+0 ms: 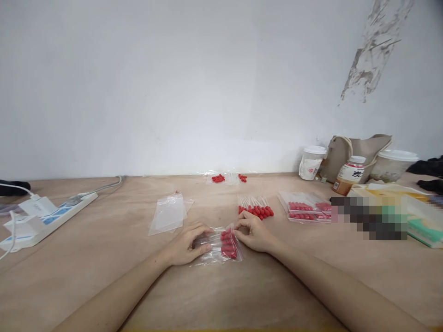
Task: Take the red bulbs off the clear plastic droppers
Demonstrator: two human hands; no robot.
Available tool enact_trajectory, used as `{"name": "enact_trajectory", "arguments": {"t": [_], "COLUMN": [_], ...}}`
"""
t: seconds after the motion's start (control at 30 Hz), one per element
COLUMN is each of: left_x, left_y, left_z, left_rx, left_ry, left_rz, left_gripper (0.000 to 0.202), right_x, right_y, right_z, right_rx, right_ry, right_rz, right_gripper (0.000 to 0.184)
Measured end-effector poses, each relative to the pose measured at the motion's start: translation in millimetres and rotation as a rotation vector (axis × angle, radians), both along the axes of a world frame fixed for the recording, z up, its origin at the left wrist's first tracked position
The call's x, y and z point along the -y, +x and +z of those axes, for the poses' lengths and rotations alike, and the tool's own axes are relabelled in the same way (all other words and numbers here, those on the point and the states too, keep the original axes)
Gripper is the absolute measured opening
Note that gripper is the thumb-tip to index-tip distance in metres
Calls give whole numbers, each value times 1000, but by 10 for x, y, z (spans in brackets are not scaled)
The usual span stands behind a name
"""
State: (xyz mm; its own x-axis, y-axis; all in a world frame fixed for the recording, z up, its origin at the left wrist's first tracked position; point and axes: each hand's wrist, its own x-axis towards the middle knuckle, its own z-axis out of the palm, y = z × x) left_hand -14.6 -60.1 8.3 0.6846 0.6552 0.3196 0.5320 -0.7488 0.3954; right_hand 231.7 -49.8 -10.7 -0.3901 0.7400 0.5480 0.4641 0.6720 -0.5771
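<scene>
A clear plastic bag (215, 249) lies on the table in front of me, with several red-tipped white sticks (228, 246) inside, their red ends toward the right. My left hand (188, 244) is closed on the bag's left part, thumb below and fingers above. At the bag's right edge, the thumb and fingertips of my right hand (256, 233) are pinched together on the plastic. Just beyond the right hand is a loose pile of red-tipped sticks (261, 211). Flat zip bags (168, 213) lie to the left, behind my left hand.
Filled bags (302, 210) of red-tipped sticks are stacked at right. By the wall lies another bag with red pieces (218, 178). A power strip (51, 226) with cables sits left. At right stand a lidded cup (311, 163), a bottle (350, 175) and a plastic box (424, 226).
</scene>
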Motion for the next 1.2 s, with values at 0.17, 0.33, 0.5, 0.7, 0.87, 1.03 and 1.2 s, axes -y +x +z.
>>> {"name": "enact_trajectory", "arguments": {"t": [0.17, 0.33, 0.5, 0.7, 0.87, 1.03, 1.2], "left_x": [68, 57, 12, -14, -21, -31, -53], "left_y": [47, 64, 41, 36, 52, 49, 32], "left_z": [33, -8, -65, -61, -38, -40, -49], "left_rx": [38, 80, 102, 72, 105, 154, 151], "left_ry": [-7, -124, -208, -244, -317, -338, -345], "left_rz": [-32, -29, 50, 122, 82, 79, 90], "left_gripper": [35, 35, 34, 35, 36, 37, 37], "right_x": [29, 3, 5, 58, 37, -53, -87], "right_y": [-36, -70, -110, -153, -181, -187, -197], "right_z": [18, -4, 67, 155, 89, -65, -86], "right_rx": [55, 82, 160, 296, 240, 17, -24], "right_ry": [-43, -178, -187, -126, -185, -360, -569], "right_rz": [34, 27, 70, -50, 9, 61, 169], "right_gripper": [16, 32, 24, 20, 15, 23, 21]}}
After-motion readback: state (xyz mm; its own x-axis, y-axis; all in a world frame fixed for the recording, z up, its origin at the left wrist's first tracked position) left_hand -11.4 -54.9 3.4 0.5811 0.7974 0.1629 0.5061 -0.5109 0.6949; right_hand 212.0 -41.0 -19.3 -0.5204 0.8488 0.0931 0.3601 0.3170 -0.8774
